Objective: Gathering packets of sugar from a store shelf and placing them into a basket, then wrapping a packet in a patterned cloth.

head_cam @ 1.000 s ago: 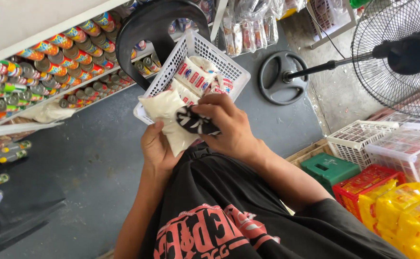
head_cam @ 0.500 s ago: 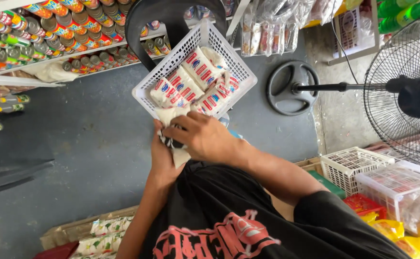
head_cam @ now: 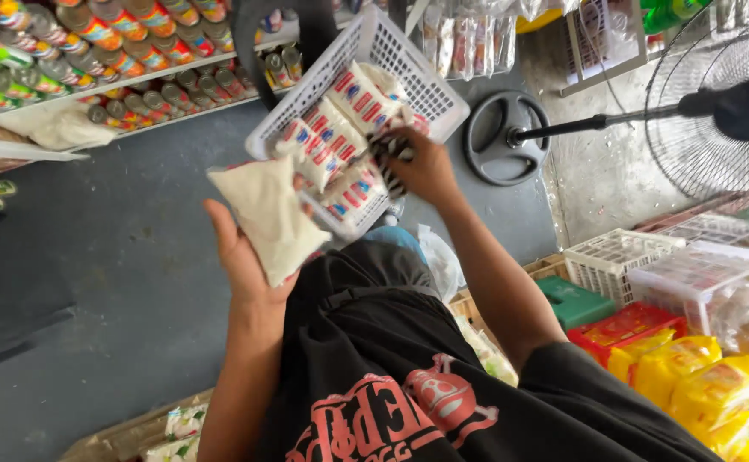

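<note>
My left hand (head_cam: 246, 257) holds a cream-coloured plastic packet of powder (head_cam: 267, 214) flat on its palm, just below the near rim of a white plastic basket (head_cam: 426, 81). The basket carries several red, white and blue packets (head_cam: 336, 128). My right hand (head_cam: 421, 167) reaches into the basket's near right side and grips a black and white striped item (head_cam: 391, 154) among the packets. What holds the basket up is hidden.
A low shelf of colourful cans (head_cam: 118, 51) runs along the upper left. A standing fan (head_cam: 716, 111) with a round base (head_cam: 507, 137) is at the right. White crates (head_cam: 614, 261) and yellow packets (head_cam: 699, 385) sit at the lower right. Grey floor (head_cam: 92, 282) lies at the left.
My hands have separated: the left now holds the cream packet out on its palm, and the right has reached up into the basket with the striped item. The view has shifted.
</note>
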